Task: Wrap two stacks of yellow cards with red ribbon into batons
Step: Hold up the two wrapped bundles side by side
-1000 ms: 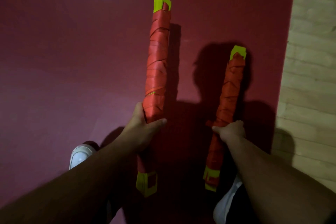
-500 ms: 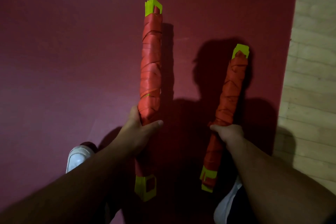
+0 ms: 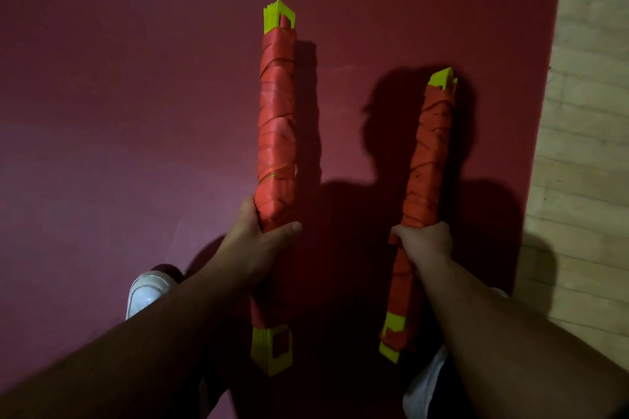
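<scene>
Two batons of yellow cards wound in red ribbon are held upright over a dark red mat. My left hand [image 3: 262,241] grips the left baton [image 3: 276,133] below its middle, thumb across the front. Yellow card ends show at its top and bottom. My right hand [image 3: 423,243] grips the right baton [image 3: 427,160], which leans slightly right and sits lower. Its yellow tips also stick out at both ends.
The dark red mat [image 3: 119,112] fills most of the view. Pale wooden floorboards [image 3: 589,146] run along the right side. A white shoe [image 3: 148,292] shows at lower left, and light fabric [image 3: 425,384] at lower right. My shadow falls between the batons.
The left baton has swung from leaning right to nearly vertical. The right baton has turned a little in my hand, showing its top end edge-on.
</scene>
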`<state>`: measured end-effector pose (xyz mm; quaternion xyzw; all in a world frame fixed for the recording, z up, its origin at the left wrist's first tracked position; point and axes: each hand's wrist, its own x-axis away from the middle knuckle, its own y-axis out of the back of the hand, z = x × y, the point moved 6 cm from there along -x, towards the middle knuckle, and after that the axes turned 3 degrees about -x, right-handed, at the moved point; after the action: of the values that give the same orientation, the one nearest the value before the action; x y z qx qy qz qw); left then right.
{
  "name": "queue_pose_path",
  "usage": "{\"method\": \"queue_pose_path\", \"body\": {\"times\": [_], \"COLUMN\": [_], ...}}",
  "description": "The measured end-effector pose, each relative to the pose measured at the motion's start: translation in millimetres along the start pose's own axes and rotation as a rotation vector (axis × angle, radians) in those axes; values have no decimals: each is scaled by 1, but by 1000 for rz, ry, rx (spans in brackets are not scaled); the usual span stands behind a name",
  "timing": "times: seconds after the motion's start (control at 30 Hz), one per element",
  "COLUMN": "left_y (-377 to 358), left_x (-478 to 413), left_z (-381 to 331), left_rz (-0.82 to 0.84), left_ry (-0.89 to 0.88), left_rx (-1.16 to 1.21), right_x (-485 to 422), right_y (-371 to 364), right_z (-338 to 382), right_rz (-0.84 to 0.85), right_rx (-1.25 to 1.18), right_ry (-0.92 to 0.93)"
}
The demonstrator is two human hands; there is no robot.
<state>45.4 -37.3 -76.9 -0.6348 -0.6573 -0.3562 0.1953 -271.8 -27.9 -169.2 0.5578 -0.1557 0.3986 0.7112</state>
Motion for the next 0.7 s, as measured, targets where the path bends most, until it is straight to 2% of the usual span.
{"method": "queue_pose_path", "body": {"times": [0.27,0.43,0.57,0.7], "left_y": [3,14,29,47], "left_x": [15,40,78,129], "left_z": [-24,-60,-110,-158], "left_rz": [-27,20,40,38], "left_ry": [1,-43,-133,-223], "left_rx": [21,-4,17,101], "right_x": [19,57,107,169], "right_y": [-4,12,46,98], "right_z": [14,44,82,124], "right_rz": [196,330,397,418], "right_rx": [-258,-349,-384,-416], "right_ry": [35,36,107,257]}}
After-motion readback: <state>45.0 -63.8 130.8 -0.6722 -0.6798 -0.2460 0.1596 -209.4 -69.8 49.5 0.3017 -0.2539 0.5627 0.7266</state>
